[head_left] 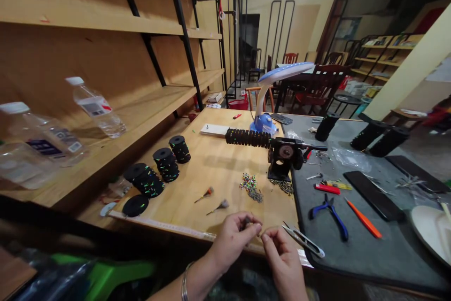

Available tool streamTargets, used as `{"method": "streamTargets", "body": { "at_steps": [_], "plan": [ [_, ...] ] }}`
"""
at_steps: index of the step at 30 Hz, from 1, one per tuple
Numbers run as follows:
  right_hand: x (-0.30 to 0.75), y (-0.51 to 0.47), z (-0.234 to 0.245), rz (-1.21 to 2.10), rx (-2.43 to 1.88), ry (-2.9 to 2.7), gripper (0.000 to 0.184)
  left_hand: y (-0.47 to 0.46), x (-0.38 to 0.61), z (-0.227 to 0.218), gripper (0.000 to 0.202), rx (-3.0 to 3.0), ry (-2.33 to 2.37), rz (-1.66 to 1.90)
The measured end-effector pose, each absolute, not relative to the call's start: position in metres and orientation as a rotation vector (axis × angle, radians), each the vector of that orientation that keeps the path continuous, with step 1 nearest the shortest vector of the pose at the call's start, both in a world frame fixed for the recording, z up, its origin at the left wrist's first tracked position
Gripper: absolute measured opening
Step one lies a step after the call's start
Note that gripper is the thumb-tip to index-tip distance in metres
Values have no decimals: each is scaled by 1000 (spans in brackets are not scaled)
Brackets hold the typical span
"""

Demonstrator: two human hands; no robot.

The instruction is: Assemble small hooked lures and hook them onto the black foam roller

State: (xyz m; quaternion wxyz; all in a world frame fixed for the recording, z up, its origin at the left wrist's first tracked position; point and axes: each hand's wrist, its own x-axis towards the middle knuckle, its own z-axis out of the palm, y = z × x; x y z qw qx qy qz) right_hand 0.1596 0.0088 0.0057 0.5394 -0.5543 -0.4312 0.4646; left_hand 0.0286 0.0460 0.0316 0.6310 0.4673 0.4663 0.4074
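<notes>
Two hands, perhaps four spools

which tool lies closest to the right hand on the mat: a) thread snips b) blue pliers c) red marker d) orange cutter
a: the thread snips lie just beside the right hand, at the near edge of the grey mat, while the blue pliers sit farther back.
</notes>
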Motion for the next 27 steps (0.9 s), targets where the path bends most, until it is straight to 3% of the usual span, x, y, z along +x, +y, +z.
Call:
{"method": "streamTargets", "body": {
  "at_steps": [10, 16, 20, 25, 27],
  "plan": [
    [175, 16, -6, 1223, -1302, -1182, 36, 55, 14, 41, 24, 1416, 1225, 995],
    [178, 31, 35, 1392, -1180, -1204, 51, 56, 7, 64, 19, 1864, 1259, 934],
    [166, 37, 56, 1497, -1108, -1280, 48, 56, 3, 78, 19, 2062, 1235, 888],
    [160, 38, 39, 1219, -1229, -1594, 30, 55, -7, 78, 19, 2020, 1233, 825],
    [161, 35, 28, 1119, -1262, -1648, 31, 57, -18, 72, 19, 1976, 1271, 830]
  ]
}}
